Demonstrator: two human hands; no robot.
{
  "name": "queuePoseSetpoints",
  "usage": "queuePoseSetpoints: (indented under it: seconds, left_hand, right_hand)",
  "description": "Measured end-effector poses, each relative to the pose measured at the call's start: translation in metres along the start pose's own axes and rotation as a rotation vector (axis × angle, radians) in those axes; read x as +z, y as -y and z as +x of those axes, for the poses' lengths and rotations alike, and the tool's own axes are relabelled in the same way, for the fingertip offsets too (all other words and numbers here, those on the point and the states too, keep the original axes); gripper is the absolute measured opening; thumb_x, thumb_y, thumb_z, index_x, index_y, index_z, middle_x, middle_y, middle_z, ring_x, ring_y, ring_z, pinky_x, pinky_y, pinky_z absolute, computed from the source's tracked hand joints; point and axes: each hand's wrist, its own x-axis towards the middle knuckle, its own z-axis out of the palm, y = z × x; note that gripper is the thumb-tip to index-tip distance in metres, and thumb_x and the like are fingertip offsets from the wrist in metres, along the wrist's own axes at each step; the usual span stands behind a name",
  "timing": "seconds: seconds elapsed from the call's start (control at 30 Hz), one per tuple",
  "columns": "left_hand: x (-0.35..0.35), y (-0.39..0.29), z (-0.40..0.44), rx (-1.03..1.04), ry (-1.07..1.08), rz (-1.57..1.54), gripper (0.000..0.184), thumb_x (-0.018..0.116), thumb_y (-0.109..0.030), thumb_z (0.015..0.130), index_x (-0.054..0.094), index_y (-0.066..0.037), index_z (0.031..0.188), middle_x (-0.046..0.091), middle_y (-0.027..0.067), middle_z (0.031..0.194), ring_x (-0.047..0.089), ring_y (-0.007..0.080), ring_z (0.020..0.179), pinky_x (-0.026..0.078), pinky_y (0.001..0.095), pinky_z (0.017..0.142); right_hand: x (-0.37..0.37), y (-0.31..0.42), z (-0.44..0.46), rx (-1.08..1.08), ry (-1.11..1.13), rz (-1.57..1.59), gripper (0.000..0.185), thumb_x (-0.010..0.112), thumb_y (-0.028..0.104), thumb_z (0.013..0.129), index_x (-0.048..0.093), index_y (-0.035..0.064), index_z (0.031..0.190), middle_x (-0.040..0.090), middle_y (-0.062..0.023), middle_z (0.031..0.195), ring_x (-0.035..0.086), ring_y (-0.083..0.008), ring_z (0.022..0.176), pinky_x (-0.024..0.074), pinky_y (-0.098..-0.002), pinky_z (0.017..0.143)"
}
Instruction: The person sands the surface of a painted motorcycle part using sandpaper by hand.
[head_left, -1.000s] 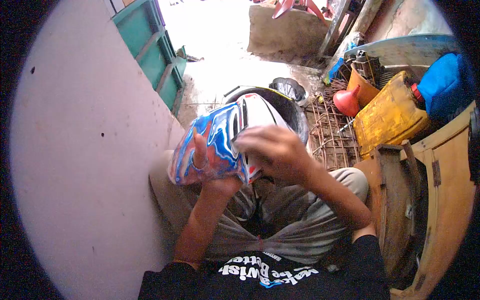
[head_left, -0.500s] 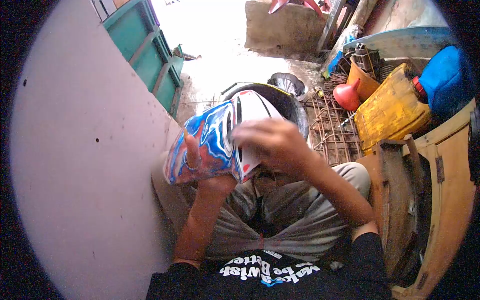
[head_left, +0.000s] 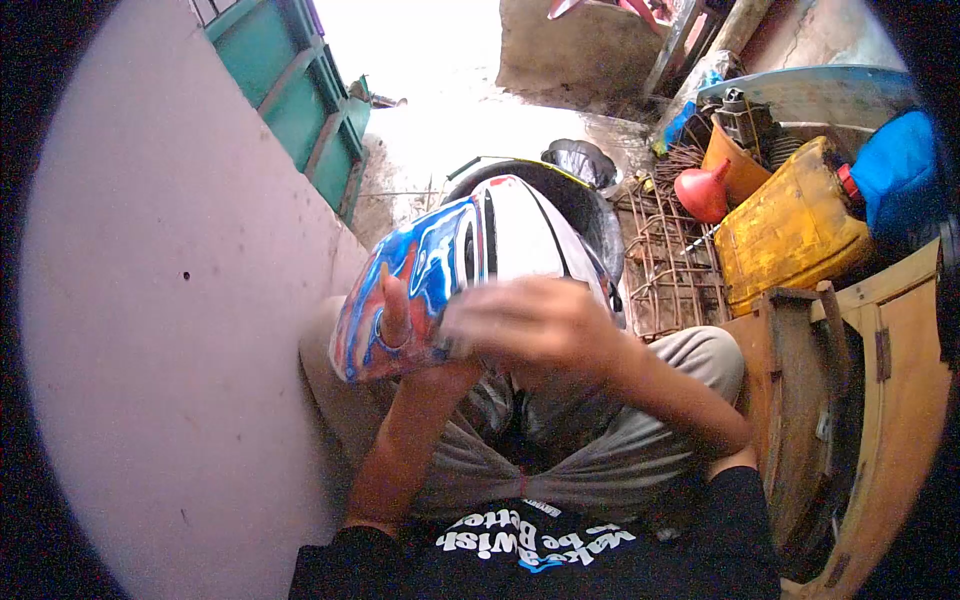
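Note:
A curved panel (head_left: 425,265), patterned in blue, white and reddish brown with a white section at its right, lies over my lap. My left hand (head_left: 405,340) holds it from below, the thumb up through or over its surface and the other fingers hidden underneath. Across the panel's lower right part is my right hand (head_left: 540,325), its fingers bent together and smeared by motion; whatever they may hold cannot be made out. Behind the panel sits a dark round basin (head_left: 600,225).
A pale wall (head_left: 180,330) rises close on the left. To the right are a rusty wire frame (head_left: 665,270), a red funnel (head_left: 703,190), a yellow jerrycan (head_left: 795,235), a blue container (head_left: 895,170) and a wooden cabinet (head_left: 905,370). A black bag (head_left: 582,163) lies beyond the basin.
My right hand has moved down and slightly left over the panel, uncovering more of its white section. My left hand keeps its hold. The view has shifted slightly.

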Motion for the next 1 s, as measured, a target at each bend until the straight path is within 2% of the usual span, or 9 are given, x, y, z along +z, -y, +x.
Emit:
queuePoseSetpoints:
  seconds: [0.17,0.27,0.37,0.5,0.6,0.73,0.83,0.93,1.0]
  left_hand:
    - [0.024,-0.001,-0.006,-0.015,0.006,-0.027,0.11,0.055,-0.084,0.086,0.037,-0.003,0.158,0.052,0.0227,0.151,0.056,0.037,0.134,0.044,0.0577,0.114]
    - [0.006,0.002,0.001,-0.053,0.073,-0.067,0.107,0.056,-0.084,0.087,0.036,-0.006,0.159,0.053,0.0228,0.15,0.057,0.0376,0.134,0.045,0.0582,0.114]
    - [0.018,-0.007,-0.011,-0.066,-0.176,0.012,0.107,0.056,-0.083,0.087,0.036,-0.007,0.159,0.052,0.023,0.15,0.056,0.0382,0.135,0.044,0.0587,0.114]
    - [0.052,-0.007,-0.004,-0.051,-0.145,0.014,0.106,0.057,-0.082,0.087,0.037,-0.006,0.158,0.054,0.0217,0.149,0.059,0.0353,0.13,0.049,0.0556,0.108]
    - [-0.032,0.008,0.006,-0.039,0.303,-0.161,0.107,0.055,-0.083,0.087,0.036,-0.005,0.158,0.051,0.0213,0.152,0.055,0.0377,0.136,0.045,0.0566,0.114]
    - [0.018,0.003,-0.008,0.041,-0.176,0.175,0.105,0.05,-0.083,0.09,0.036,-0.005,0.159,0.05,0.0206,0.153,0.053,0.0371,0.139,0.043,0.0563,0.116]
    - [0.042,-0.003,-0.009,-0.01,-0.128,0.12,0.106,0.049,-0.085,0.089,0.036,-0.006,0.158,0.051,0.021,0.152,0.053,0.0362,0.139,0.041,0.0549,0.118]
    - [0.041,-0.002,-0.005,-0.002,-0.127,0.094,0.105,0.05,-0.084,0.089,0.036,-0.005,0.158,0.05,0.0205,0.153,0.052,0.036,0.139,0.04,0.0549,0.119]
    - [0.036,-0.003,-0.007,0.001,-0.148,0.098,0.105,0.052,-0.082,0.09,0.036,-0.005,0.158,0.049,0.0199,0.155,0.052,0.036,0.14,0.04,0.0554,0.119]
  right_hand:
    - [-0.021,-0.04,-0.001,0.38,0.014,-0.173,0.02,0.071,0.015,0.09,0.076,0.0128,0.11,0.076,-0.0096,0.111,0.074,-0.0288,0.098,0.0588,-0.0405,0.088]
    - [-0.007,-0.017,-0.005,0.134,0.008,-0.067,0.024,0.072,0.014,0.087,0.074,0.0113,0.111,0.076,-0.0068,0.112,0.073,-0.0265,0.104,0.059,-0.0403,0.09]
    - [-0.005,0.0,-0.001,-0.004,0.074,0.051,0.027,0.072,0.014,0.085,0.074,0.0123,0.112,0.076,-0.005,0.114,0.073,-0.0255,0.106,0.0581,-0.041,0.092]
    - [-0.018,-0.04,-0.01,0.393,-0.006,-0.186,0.025,0.073,0.013,0.087,0.075,0.0136,0.112,0.075,-0.0072,0.113,0.073,-0.0275,0.103,0.0578,-0.0421,0.09]
    - [-0.011,-0.006,-0.002,0.069,0.034,0.001,0.025,0.072,0.015,0.087,0.075,0.0139,0.112,0.076,-0.007,0.112,0.074,-0.0271,0.102,0.059,-0.0412,0.086]
    - [-0.015,-0.029,-0.004,0.153,0.059,-0.172,0.025,0.071,0.016,0.087,0.075,0.0137,0.111,0.076,-0.007,0.116,0.074,-0.0251,0.101,0.0592,-0.0406,0.086]
    - [-0.021,-0.034,-0.009,0.332,0.104,-0.256,0.028,0.072,0.014,0.086,0.076,0.0128,0.115,0.076,-0.008,0.116,0.074,-0.025,0.101,0.0591,-0.043,0.088]
    - [-0.005,0.01,0.0,-0.068,0.032,0.038,0.022,0.072,0.014,0.089,0.076,0.0115,0.11,0.076,-0.009,0.112,0.074,-0.0254,0.101,0.0593,-0.0422,0.087]
    - [-0.012,-0.008,0.0,0.08,0.054,-0.078,0.019,0.071,0.015,0.09,0.076,0.0114,0.108,0.076,-0.0086,0.112,0.074,-0.0252,0.1,0.0592,-0.0419,0.087]
